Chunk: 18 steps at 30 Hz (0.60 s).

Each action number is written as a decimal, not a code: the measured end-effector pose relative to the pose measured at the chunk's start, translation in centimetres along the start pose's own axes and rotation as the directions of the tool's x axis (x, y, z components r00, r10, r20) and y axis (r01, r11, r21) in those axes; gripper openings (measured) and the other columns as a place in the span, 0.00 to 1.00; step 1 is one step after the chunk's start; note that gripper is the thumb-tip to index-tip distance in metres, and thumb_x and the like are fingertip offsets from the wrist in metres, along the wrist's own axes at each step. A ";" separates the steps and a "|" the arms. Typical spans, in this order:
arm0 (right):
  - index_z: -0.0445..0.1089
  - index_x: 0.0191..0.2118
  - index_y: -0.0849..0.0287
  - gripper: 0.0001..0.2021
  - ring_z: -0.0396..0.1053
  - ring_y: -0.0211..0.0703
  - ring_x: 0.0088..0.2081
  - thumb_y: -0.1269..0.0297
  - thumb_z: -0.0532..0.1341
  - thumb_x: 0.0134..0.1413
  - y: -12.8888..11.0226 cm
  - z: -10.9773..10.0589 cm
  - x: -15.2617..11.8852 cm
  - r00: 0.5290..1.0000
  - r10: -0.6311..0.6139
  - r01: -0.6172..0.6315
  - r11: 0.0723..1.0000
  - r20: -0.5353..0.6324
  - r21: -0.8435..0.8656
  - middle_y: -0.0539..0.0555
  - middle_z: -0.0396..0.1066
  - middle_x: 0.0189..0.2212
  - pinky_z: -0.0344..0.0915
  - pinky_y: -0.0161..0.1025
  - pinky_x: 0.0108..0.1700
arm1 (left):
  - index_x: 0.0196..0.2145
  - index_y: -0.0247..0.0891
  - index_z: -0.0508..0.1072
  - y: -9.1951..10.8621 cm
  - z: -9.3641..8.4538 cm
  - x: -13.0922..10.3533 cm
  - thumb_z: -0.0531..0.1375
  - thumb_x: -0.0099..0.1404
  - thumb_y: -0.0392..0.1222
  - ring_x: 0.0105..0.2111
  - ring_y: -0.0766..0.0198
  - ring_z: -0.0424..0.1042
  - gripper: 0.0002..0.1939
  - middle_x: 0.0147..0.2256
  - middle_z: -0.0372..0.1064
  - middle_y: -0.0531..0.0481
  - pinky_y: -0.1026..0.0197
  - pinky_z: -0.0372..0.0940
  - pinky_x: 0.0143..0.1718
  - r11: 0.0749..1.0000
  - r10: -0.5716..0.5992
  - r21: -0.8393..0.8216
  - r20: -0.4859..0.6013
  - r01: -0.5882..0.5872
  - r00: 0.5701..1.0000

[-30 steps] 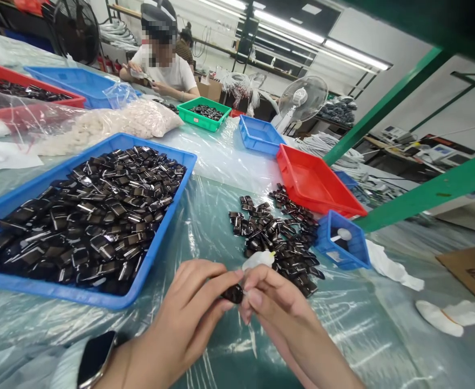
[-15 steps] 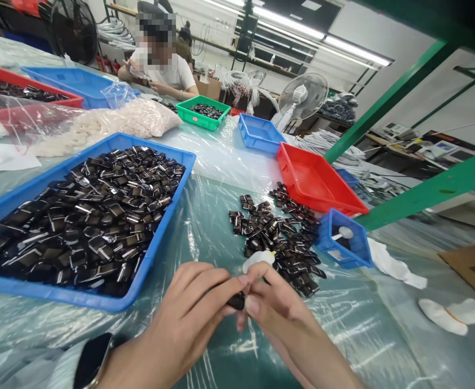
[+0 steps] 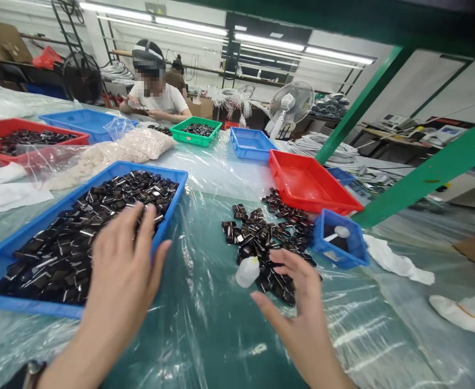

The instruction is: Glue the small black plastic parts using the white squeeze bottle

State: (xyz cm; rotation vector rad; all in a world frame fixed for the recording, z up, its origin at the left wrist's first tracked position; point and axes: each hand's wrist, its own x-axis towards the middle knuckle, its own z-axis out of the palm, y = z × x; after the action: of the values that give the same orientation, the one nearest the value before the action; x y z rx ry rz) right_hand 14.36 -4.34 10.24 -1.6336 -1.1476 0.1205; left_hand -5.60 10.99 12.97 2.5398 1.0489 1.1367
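Observation:
My left hand is over the right side of a blue tray heaped with small glossy black plastic pieces. Its fingers are apart and a little blurred, and no piece shows in them. My right hand is open, thumb and fingers spread around nothing, just beside a small white bottle. Behind that hand a loose pile of the same black pieces lies on the plastic-covered table, partly hidden by the fingers.
A small blue bin holds dark contents and a white scoop-like object. Beyond are an empty-looking red tray, a green tray and a bag of pale pieces. A green post slants at right. A co-worker sits opposite.
Both hands were together at the middle, fingering a small black piece. Now they are apart: the left has moved to the blue tray, the right has opened, and the piece is gone from them.

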 end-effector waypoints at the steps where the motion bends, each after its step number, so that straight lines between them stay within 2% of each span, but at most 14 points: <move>1: 0.51 0.60 0.49 0.31 0.65 0.49 0.51 0.63 0.65 0.53 0.6 0.2 0.1 0.996 0.054 -0.053 0.999 0.070 -0.012 0.58 0.63 0.55 0.65 0.48 0.49 | 0.60 0.31 0.59 0.8 0.9 -0.4 0.52 0.70 0.38 0.62 0.32 0.46 0.22 0.61 0.52 0.31 0.28 0.42 0.58 0.997 0.043 0.055 0.030 -0.044 0.999; 3: 0.55 0.57 0.52 0.25 0.68 0.50 0.50 0.64 0.62 0.55 1.5 0.5 0.3 0.977 0.101 -0.103 0.995 0.188 -0.002 0.58 0.68 0.52 0.66 0.49 0.50 | 0.57 0.27 0.64 3.0 3.1 -1.3 0.49 0.71 0.38 0.58 0.35 0.56 0.19 0.58 0.58 0.30 0.31 0.53 0.55 0.986 0.142 0.063 0.184 -0.156 0.973; 4: 0.59 0.53 0.53 0.20 0.70 0.49 0.48 0.65 0.61 0.56 1.7 0.6 0.4 0.970 0.112 -0.116 0.993 0.215 0.005 0.57 0.71 0.48 0.67 0.48 0.49 | 0.57 0.26 0.63 4.0 4.3 -1.6 0.48 0.72 0.36 0.58 0.37 0.56 0.19 0.58 0.58 0.30 0.32 0.55 0.55 0.980 0.180 0.026 0.282 -0.196 0.942; 5: 0.62 0.49 0.53 0.14 0.72 0.48 0.45 0.65 0.61 0.57 1.9 0.6 0.5 0.968 0.119 -0.124 0.992 0.220 0.007 0.55 0.73 0.44 0.68 0.46 0.47 | 0.57 0.28 0.64 4.9 5.5 -1.6 0.49 0.71 0.35 0.58 0.39 0.58 0.19 0.58 0.60 0.32 0.34 0.57 0.55 0.978 0.198 0.004 0.321 -0.210 0.926; 8: 0.63 0.45 0.54 0.11 0.72 0.46 0.43 0.64 0.60 0.57 1.9 -0.2 0.6 0.977 0.138 -0.142 0.990 0.161 0.008 0.54 0.72 0.40 0.69 0.43 0.45 | 0.57 0.30 0.64 6.4 9.1 -0.1 0.49 0.71 0.33 0.59 0.44 0.57 0.19 0.59 0.59 0.34 0.39 0.57 0.58 0.978 0.204 -0.025 0.357 -0.209 0.912; 12: 0.60 0.47 0.53 0.12 0.70 0.47 0.45 0.60 0.58 0.59 2.4 -1.8 0.7 0.987 0.148 -0.149 0.989 0.057 0.016 0.55 0.69 0.42 0.69 0.43 0.45 | 0.60 0.37 0.61 6.0 13.2 3.5 0.54 0.72 0.41 0.62 0.45 0.54 0.21 0.63 0.53 0.38 0.38 0.53 0.59 0.981 0.196 -0.057 0.346 -0.188 0.918; 15: 0.59 0.47 0.52 0.12 0.69 0.46 0.44 0.59 0.57 0.59 3.1 -2.7 0.8 0.988 0.155 -0.155 0.988 0.022 0.015 0.55 0.68 0.42 0.68 0.43 0.44 | 0.57 0.39 0.65 5.6 14.9 4.5 0.58 0.70 0.41 0.59 0.47 0.60 0.19 0.60 0.58 0.41 0.38 0.57 0.57 0.972 0.235 -0.101 0.377 -0.212 0.896; 18: 0.59 0.47 0.52 0.12 0.68 0.46 0.42 0.59 0.57 0.59 3.4 -3.0 0.7 0.986 0.162 -0.163 0.987 0.030 0.014 0.54 0.68 0.40 0.68 0.43 0.43 | 0.57 0.37 0.64 5.3 14.5 3.5 0.57 0.71 0.38 0.58 0.48 0.61 0.18 0.59 0.60 0.41 0.38 0.57 0.57 0.963 0.267 -0.143 0.413 -0.227 0.871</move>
State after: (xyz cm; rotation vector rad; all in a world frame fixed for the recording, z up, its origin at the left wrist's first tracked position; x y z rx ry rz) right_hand 18.54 -5.71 9.10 -1.7147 -1.0310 0.2587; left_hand 9.13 11.23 7.13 2.7239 0.5614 0.5976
